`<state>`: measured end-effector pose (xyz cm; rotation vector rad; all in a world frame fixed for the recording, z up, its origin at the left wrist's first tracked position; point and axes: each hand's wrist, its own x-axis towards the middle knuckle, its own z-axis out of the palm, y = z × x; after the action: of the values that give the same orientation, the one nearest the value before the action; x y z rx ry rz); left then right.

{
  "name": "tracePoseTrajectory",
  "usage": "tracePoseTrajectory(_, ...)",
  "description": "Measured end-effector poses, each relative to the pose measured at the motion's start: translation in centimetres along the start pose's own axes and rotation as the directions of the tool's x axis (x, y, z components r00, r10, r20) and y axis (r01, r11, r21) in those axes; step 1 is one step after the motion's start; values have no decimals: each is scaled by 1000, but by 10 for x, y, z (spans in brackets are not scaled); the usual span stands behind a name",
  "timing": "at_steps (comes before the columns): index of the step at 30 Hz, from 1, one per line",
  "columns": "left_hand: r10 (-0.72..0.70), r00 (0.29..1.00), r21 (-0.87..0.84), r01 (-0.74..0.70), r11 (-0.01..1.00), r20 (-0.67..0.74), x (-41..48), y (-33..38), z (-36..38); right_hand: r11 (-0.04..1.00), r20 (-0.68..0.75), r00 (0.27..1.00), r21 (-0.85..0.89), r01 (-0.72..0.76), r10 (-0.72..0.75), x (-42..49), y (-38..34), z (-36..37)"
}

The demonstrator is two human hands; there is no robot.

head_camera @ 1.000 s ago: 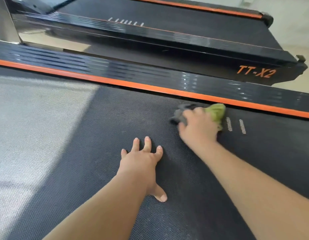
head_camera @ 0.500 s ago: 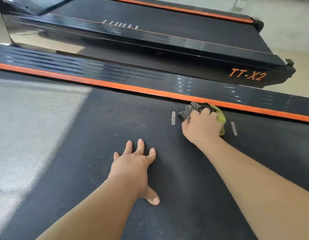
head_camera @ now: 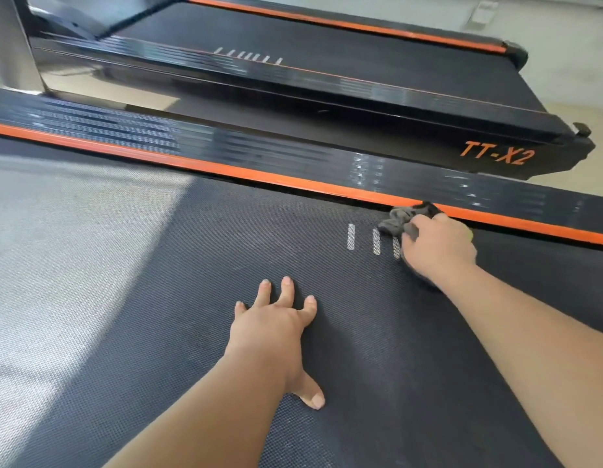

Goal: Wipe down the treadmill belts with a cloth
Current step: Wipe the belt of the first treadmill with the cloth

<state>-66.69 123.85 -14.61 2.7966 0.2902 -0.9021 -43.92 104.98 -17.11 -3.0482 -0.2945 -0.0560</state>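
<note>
The near belt [head_camera: 141, 298] runs open and wide to the left of the left hand [head_camera: 273, 329], which lies flat mid-belt with fingers [head_camera: 288, 292] spread. Along the far edge the orange strip [head_camera: 259, 173] and black side rail [head_camera: 225, 150] bound it. The right hand [head_camera: 438, 244], gripping the cloth [head_camera: 396, 221], sits against that strip. Beyond the rail stands a second treadmill [head_camera: 327, 45].

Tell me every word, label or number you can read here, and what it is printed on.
"TT-X2": orange letters on the black side frame of the far treadmill.
Nothing else readable: the short white bars on the near dark textured belt are plain marks, not characters.
</note>
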Motion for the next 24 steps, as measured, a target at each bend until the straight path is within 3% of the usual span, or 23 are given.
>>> tracePoseTrajectory(2, -2, 1000, 1, 2, 1000, 1, 0, 1, 0, 999, -41, 999, 9, 36, -35, -22, -35, 3)
tracePoseTrajectory(4, -1, 1000, 8, 1, 1000, -5, -1, 0, -1, 971, -86, 971, 67, 229, -223, -50, -76, 11)
tracePoseTrajectory(7, 8, 1000, -1, -8, 1000, -10, -2, 0, -2, 780, -99, 785, 89, 620, -612, -89, -108, 18)
tracePoseTrajectory(9, 4, 1000, -1, -4, 1000, -9, -2, 0, -2, 661, -70, 668, 95, 744, -741, -78, -96, 10)
tracePoseTrajectory(11, 2, 1000, 7, -2, 1000, 0, -2, 0, -2, 724, -38, 727, 66, 687, -686, -47, -62, 8)
tracePoseTrajectory(14, 3, 1000, -5, -3, 1000, 11, -1, 0, -1, 946, -25, 947, 34, 321, -320, -5, 0, 6)
tracePoseTrajectory(16, 5, 1000, -6, -4, 1000, 14, 0, 0, -1, 994, -27, 996, 56, 89, -88, -5, 19, 3)
tracePoseTrajectory(18, 6, 1000, -4, -6, 1000, 5, 1, -1, -1, 999, -109, 994, 48, 3, 2, -22, 6, 1)
tracePoseTrajectory(19, 9, 1000, 0, -9, 1000, 0, 1, -1, 0, 999, -154, 988, 42, 29, -23, -36, -8, 2)
tracePoseTrajectory(21, 8, 1000, 11, -8, 1000, -10, -1, -1, 0, 974, -181, 962, 51, 218, -206, -71, -38, 9)
tracePoseTrajectory(22, 7, 1000, 17, -7, 1000, -10, -1, 0, 0, 937, -179, 926, 45, 346, -333, -90, -49, 13)
tracePoseTrajectory(24, 4, 1000, 19, -4, 1000, -4, -2, 0, -1, 782, -153, 780, 61, 621, -607, -117, -51, 16)
